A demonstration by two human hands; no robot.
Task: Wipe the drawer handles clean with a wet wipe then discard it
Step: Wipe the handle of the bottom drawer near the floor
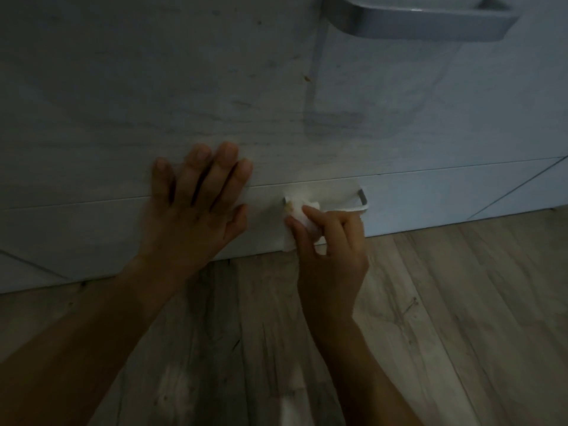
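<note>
Your right hand (332, 256) has fingers curled round a bunched white wipe (299, 210), pressed on the left end of the low handle (362, 199); your left hand (193, 216) lies flat, fingers straight, on the pale wood-grain drawer front (92, 229). You're mid-wipe, I'd say. Next, slide along the slim metal bar to its right bend, then maybe the bigger rounded handle (430, 23) up top.

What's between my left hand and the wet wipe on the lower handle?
Only bare drawer front, in the head view, separates the left hand from the wet wipe.
</note>
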